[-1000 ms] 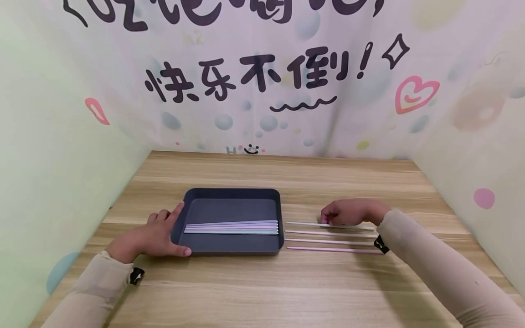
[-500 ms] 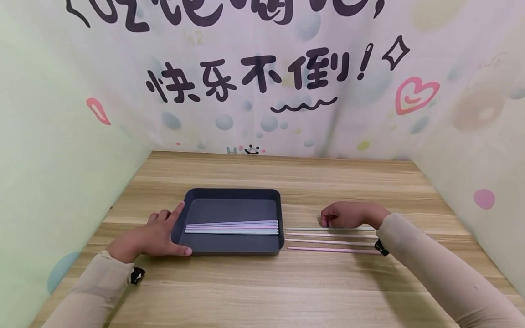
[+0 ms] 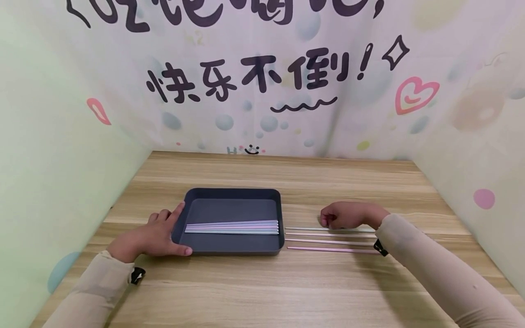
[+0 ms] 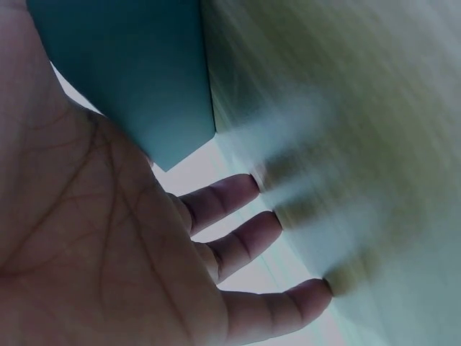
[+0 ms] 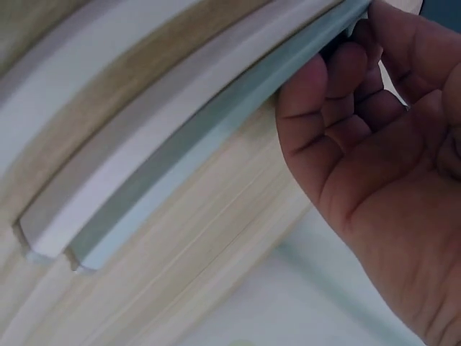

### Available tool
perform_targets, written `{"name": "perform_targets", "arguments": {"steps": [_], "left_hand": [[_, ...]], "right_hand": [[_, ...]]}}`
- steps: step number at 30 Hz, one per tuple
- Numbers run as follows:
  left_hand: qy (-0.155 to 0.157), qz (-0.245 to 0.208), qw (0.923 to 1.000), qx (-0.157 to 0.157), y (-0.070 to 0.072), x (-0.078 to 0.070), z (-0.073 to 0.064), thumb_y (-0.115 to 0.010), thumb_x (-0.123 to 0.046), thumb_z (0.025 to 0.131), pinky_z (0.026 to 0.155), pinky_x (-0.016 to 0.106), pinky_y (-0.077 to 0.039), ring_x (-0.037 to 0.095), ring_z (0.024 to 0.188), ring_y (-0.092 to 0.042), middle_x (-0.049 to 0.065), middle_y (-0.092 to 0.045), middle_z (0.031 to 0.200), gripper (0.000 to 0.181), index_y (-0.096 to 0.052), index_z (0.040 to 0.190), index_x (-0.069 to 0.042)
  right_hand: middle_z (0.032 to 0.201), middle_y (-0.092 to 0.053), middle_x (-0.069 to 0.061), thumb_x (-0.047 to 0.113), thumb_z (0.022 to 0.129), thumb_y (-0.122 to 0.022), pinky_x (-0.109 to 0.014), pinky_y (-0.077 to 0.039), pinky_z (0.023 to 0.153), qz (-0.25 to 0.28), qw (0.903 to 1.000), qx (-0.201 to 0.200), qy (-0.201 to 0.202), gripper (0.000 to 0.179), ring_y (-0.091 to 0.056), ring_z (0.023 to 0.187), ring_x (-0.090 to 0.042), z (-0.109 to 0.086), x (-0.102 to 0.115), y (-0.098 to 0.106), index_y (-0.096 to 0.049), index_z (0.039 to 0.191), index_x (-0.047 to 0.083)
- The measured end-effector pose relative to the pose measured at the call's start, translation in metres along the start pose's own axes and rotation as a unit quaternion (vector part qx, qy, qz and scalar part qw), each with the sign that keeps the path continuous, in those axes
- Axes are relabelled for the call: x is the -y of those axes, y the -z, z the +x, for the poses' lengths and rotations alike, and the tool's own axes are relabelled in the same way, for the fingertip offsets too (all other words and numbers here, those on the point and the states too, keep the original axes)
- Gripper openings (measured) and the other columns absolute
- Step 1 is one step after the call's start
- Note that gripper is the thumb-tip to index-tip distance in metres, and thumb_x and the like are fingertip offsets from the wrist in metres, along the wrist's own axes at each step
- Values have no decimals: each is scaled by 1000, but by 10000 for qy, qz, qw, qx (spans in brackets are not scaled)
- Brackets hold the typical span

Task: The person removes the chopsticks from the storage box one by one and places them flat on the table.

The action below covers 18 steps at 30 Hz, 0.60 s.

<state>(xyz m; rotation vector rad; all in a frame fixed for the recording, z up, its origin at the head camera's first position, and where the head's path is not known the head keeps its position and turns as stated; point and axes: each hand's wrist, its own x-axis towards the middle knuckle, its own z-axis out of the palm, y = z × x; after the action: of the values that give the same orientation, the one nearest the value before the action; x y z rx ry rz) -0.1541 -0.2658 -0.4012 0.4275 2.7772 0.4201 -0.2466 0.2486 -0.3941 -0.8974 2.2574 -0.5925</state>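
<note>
On the table lies a dark grey rectangular tray (image 3: 229, 208) holding several pastel chopsticks (image 3: 231, 227) side by side. My left hand (image 3: 157, 237) touches its left end, fingers spread and thumb along the near edge; the left wrist view shows the tray's wall (image 4: 137, 72) beside the palm. Right of the tray, my right hand (image 3: 348, 215) pinches a pale green chopstick (image 5: 288, 65) between thumb and curled fingers. That stick lies close beside a pinkish-white chopstick (image 5: 144, 144). Nearer to me are another pale chopstick (image 3: 311, 241) and a pink chopstick (image 3: 328, 249), roughly parallel.
The wooden tabletop (image 3: 246, 291) reaches back to a printed cloth (image 3: 262, 123) with black writing. Pale side walls (image 3: 61, 159) stand left and right. A small black device (image 3: 381, 246) sits at each wrist.
My right hand has drawn the pale green chopstick a little toward me, closing its gap to the neighbouring chopstick. Over the last half second it hardly moves. My left hand stays at the tray.
</note>
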Motion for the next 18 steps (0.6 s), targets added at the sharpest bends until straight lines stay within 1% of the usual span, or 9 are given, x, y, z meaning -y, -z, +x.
{"name": "perform_targets", "arguments": {"steps": [7, 11, 18], "left_hand": [[104, -52, 9999, 59, 1, -3, 0, -76, -70, 71, 90, 65, -41, 54, 121, -32, 37, -32, 136, 132, -4, 156, 1], [92, -59, 9999, 66, 3, -5, -1, -76, -69, 71, 90, 65, -40, 54, 121, -32, 38, -32, 136, 132, -4, 156, 1], [65, -56, 10000, 49, 3, -4, -2, -77, -68, 71, 89, 65, -41, 55, 120, -32, 39, -32, 135, 132, -4, 156, 2]], "right_hand": [[70, -43, 4, -12, 88, -50, -26, -35, 62, -81, 9999, -130, -17, 20, -40, 62, -8, -1, 1, -2, -60, 90, 6], [70, -44, 3, -12, 89, -50, -26, -36, 63, -77, 9997, -208, -54, 19, -41, 63, -9, -2, 1, -3, -60, 90, 5], [71, -46, 3, -11, 90, -52, -26, -37, 64, -106, 9996, -265, -35, 18, -42, 64, -9, -3, 1, -4, -60, 91, 5]]}}
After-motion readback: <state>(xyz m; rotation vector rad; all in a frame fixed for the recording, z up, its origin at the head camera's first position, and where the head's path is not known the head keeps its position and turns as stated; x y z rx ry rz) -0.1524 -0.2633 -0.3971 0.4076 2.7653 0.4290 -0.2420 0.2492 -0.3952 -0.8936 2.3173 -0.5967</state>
